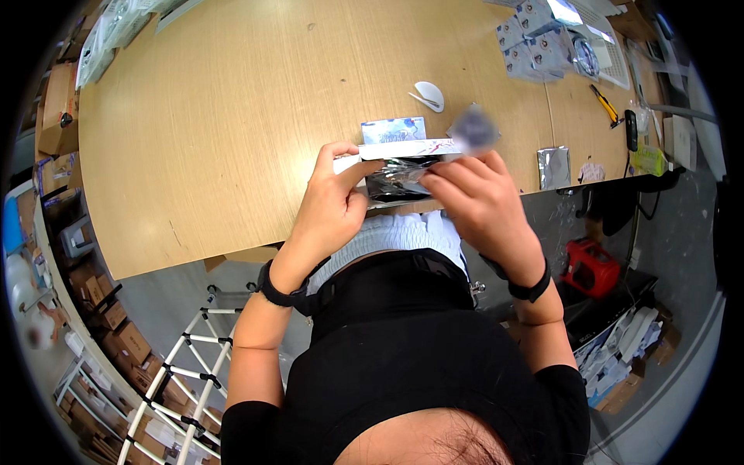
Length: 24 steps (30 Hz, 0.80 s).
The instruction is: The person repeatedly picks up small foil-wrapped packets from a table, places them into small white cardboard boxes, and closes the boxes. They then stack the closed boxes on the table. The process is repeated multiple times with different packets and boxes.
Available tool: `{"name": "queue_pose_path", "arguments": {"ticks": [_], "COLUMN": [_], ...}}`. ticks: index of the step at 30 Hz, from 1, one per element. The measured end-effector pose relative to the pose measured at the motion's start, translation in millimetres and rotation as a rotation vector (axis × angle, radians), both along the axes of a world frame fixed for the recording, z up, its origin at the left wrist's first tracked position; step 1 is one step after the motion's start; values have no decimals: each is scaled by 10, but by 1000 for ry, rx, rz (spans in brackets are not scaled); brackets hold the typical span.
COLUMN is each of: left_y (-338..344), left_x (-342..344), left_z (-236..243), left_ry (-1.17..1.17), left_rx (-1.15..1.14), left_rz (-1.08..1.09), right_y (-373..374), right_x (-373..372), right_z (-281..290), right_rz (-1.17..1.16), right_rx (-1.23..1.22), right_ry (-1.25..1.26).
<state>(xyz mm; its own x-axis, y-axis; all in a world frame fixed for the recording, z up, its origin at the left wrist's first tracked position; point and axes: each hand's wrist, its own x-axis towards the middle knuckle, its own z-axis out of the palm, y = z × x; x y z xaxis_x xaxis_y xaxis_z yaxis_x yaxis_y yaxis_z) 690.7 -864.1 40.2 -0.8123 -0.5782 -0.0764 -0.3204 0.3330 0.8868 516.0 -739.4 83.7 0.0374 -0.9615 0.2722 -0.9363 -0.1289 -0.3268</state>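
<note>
An opened carton [411, 148], white with blue print, lies at the table's front edge, close to my body. Its printed flap [394, 129] points away from me. Black glossy wrapping [397, 184] shows inside. My left hand [333, 198] grips the carton's left end, with the index finger reaching over the opening. At the right end, the curled fingers of my right hand [484, 198] press together on the wrapping; their tips are partly hidden. Just beyond that hand is a small blurred grey-blue patch [474, 128] that I cannot make out.
A white rounded piece [428, 96] lies beyond the carton. Rightward are a silver pouch [553, 168], a yellow-handled cutter [604, 105] and stacked printed boxes [535, 46]. White baskets stand at both far corners. A white tube rack [194, 364] stands on the floor at left.
</note>
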Motion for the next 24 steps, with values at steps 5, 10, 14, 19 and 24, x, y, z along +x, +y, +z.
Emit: {"name": "queue_pose_path", "arguments": {"ticks": [5, 10, 14, 19, 24], "left_y": [-11, -12, -35, 2, 23], "left_x": [-2, 1, 4, -38, -61], "left_z": [-15, -47, -133, -189, -122], "left_ry": [30, 112, 123, 141, 37], "left_rx": [90, 144, 78, 54, -1], "left_rz": [16, 39, 3, 17, 50], "right_y": [-94, -57, -61, -169, -99], "right_x": [238, 170, 158, 181, 46], "right_z": [-177, -240, -336, -288, -212], "right_rz": [-6, 29, 47, 37, 23], "right_rx": [19, -46, 19, 218, 28], "right_ry": [83, -13, 9, 92, -58]}}
